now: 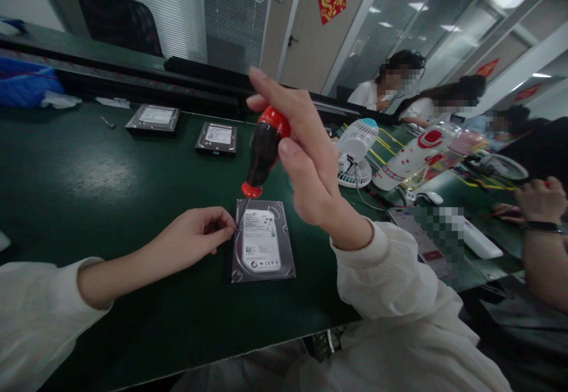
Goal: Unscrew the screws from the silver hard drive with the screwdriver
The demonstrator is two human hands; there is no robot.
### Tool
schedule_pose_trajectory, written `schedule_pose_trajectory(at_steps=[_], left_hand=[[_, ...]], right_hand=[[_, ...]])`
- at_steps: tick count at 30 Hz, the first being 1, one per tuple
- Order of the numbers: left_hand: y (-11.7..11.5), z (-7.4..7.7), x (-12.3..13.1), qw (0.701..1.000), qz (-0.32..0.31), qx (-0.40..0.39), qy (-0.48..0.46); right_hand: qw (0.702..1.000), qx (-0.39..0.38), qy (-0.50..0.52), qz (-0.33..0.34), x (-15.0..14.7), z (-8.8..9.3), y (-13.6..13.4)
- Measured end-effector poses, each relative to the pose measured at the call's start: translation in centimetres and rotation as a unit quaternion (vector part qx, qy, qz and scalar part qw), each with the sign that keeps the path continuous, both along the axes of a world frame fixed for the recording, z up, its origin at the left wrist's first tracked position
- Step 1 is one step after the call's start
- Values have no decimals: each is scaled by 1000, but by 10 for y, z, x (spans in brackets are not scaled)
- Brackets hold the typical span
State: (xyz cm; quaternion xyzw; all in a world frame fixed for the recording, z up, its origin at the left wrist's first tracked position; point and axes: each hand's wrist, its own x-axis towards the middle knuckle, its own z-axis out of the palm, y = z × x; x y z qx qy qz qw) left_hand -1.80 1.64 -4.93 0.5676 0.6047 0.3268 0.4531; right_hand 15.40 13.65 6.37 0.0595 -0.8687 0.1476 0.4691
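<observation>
A silver hard drive (262,241) with a white label lies flat on the dark green table (89,190) in front of me. My right hand (306,161) is closed round the top of a black-and-red screwdriver (262,154), held upright with its tip at the drive's near-left top corner. My left hand (195,235) rests on the table just left of the drive, fingers pinched together at that same corner, next to the screwdriver's shaft. What the pinch holds is too small to see.
Two more hard drives (153,118) (217,137) lie further back on the table. A small white fan (355,150), a white-and-red bottle (415,156) and cables sit to the right. Another person's hands (539,199) work at the right edge. People sit at the far right.
</observation>
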Motion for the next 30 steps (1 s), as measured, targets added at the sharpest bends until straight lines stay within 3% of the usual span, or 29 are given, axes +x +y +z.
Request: schedule_pose_trajectory(at_steps=[3, 8, 13, 18, 23, 28, 30], left_hand=[[0, 2, 1, 1000, 4, -3, 5], [-1, 4, 2, 1000, 4, -5, 4], [-1, 4, 2, 1000, 6, -3, 5], [0, 3, 2, 1000, 6, -1, -1], [0, 2, 1, 1000, 7, 3, 5], [-1, 1, 1, 1000, 3, -2, 7], [-1, 0, 1, 1000, 4, -1, 6]], right_hand=[[1000, -12, 7, -1, -1, -3, -1], [998, 0, 4, -63, -1, -5, 1], [999, -9, 24, 36, -2, -4, 4], [997, 34, 37, -56, -2, -4, 1], [998, 30, 17, -43, -1, -5, 1], [988, 53, 41, -142, -1, -8, 1], [988, 53, 37, -140, -1, -6, 0]])
